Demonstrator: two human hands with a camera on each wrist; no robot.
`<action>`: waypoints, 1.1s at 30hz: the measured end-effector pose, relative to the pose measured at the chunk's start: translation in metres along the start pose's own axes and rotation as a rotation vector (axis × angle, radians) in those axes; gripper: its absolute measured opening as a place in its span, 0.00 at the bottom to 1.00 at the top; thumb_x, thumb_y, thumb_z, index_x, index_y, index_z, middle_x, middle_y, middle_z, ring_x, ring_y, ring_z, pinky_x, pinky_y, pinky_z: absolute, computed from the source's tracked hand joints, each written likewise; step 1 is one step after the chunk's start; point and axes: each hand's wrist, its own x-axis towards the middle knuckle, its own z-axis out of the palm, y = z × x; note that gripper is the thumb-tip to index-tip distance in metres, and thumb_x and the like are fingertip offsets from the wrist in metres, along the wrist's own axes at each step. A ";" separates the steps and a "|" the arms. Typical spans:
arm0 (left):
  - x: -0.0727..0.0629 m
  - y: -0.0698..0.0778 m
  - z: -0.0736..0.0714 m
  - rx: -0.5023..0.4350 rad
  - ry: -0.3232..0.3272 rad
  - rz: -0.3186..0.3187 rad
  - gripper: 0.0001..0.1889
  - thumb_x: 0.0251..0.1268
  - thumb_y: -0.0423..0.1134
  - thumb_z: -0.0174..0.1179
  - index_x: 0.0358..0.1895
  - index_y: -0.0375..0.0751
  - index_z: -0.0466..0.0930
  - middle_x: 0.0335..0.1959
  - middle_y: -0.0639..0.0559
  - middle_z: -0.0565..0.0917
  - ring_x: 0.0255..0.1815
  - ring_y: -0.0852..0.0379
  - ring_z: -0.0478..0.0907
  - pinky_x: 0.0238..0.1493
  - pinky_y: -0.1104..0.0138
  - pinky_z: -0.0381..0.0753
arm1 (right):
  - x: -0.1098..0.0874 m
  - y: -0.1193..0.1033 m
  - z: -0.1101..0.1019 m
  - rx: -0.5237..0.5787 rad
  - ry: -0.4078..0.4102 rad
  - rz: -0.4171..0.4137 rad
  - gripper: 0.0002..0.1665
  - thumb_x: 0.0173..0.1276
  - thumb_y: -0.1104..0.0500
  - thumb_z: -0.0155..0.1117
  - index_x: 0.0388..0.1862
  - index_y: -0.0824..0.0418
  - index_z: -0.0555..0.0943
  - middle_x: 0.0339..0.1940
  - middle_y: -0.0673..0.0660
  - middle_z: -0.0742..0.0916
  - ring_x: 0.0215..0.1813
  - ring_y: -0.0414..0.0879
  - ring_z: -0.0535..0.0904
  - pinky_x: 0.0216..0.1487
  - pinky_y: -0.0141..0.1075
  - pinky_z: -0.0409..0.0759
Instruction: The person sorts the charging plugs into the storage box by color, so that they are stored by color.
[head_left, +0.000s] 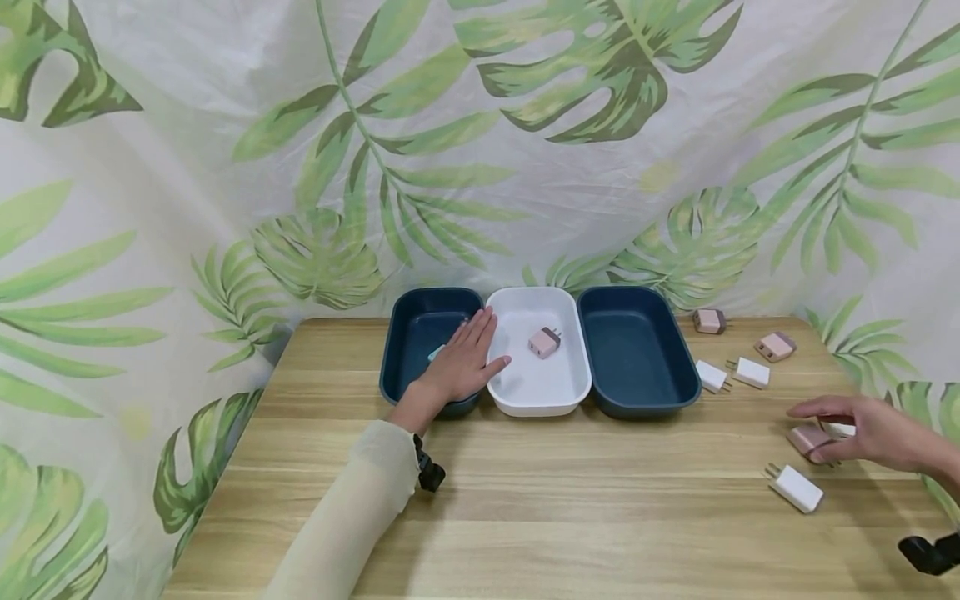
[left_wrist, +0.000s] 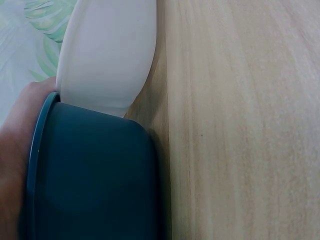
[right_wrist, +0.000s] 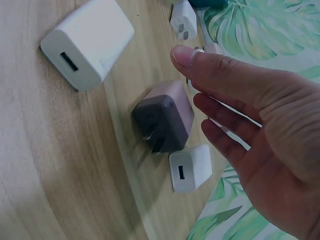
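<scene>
My left hand (head_left: 463,358) rests with straight fingers across the adjoining rims of the left dark blue bin (head_left: 386,379) and the white bin (head_left: 540,408). In the left wrist view, part of that hand shows by the blue bin's rim. At the right, my right hand (head_left: 873,433) reaches over a pink and grey charger plug (right_wrist: 165,117), thumb and fingers spread apart around it. The plug's prongs face the right wrist camera. A white charger plug (right_wrist: 191,168) lies just beyond it, partly hidden by the hand in the head view. Another white plug (head_left: 798,488) lies nearer the front.
One pink plug (head_left: 544,342) lies inside the white bin. A light blue item (head_left: 435,352) shows in the left bin, partly hidden by my hand. The right dark blue bin (head_left: 641,404) adjoins the white one. Several pink and white plugs (head_left: 750,372) lie beside it.
</scene>
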 end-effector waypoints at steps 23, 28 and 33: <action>-0.003 0.004 -0.004 0.024 -0.001 0.002 0.45 0.85 0.66 0.35 0.88 0.39 0.34 0.90 0.47 0.34 0.90 0.51 0.29 0.87 0.55 0.35 | -0.009 0.016 0.017 0.004 0.048 -0.037 0.30 0.49 0.63 0.88 0.53 0.65 0.88 0.53 0.25 0.82 0.52 0.16 0.73 0.43 0.18 0.79; -0.003 0.004 -0.003 0.022 0.006 0.004 0.45 0.85 0.66 0.36 0.88 0.39 0.35 0.90 0.47 0.34 0.90 0.51 0.29 0.87 0.54 0.37 | -0.009 0.014 0.017 -0.042 0.042 0.018 0.29 0.48 0.61 0.89 0.51 0.64 0.89 0.49 0.28 0.85 0.48 0.17 0.74 0.40 0.20 0.80; -0.003 0.003 -0.002 0.024 0.007 0.006 0.45 0.85 0.66 0.35 0.88 0.39 0.34 0.90 0.48 0.34 0.90 0.51 0.29 0.87 0.54 0.37 | -0.009 0.012 0.019 -0.104 0.050 0.063 0.29 0.49 0.58 0.89 0.50 0.64 0.89 0.46 0.52 0.91 0.44 0.19 0.75 0.37 0.25 0.81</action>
